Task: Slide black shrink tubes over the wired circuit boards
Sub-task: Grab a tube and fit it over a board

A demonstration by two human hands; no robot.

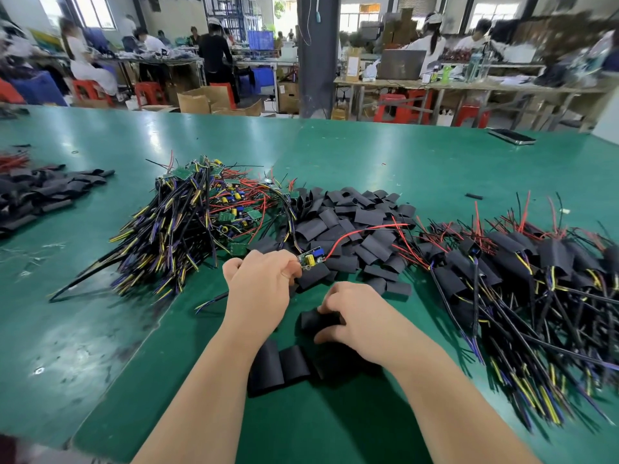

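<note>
**Head view: board in left hand, tube in right, not mated yet**

Landmark is the loose tube pile (351, 216) on the green table (100, 329).

- Left hand (259, 279) is at the pile's near edge. Its fingers are curled, pinching 1 wired circuit board (311, 257) by its near end.
- The board pokes out toward the pile, and its red wire (361, 229) arcs over the pile. Any other leads are hidden under the hand.
- Right hand (355, 316) is on the near side of the pile. Fingers and thumb are wrapped round 1 black shrink tube (316, 321). Can't tell if it's lifted or on the table.
- Tube and board are apart, nothing threaded.
- Bare boards heap (201, 209) is left of the pile and the sleeved units (522, 272) are right of it. 2 flat spare tubes (281, 366) lie on the near side, between the forearms.

How I'd run this step:
1. Squeeze the tube on its 2 creased edges so the flat mouth pops open.
2. Turn that mouth to face the board's free end.
3. Feed the red wire through first, then the board.
4. The capacitors will likely snag the lip, so keep squeezing until they pass.
5. Stop with the board fully covered and wires out of the tube ends.

Main risk: pulling by the wire instead of the board strains the solder joints.
</note>
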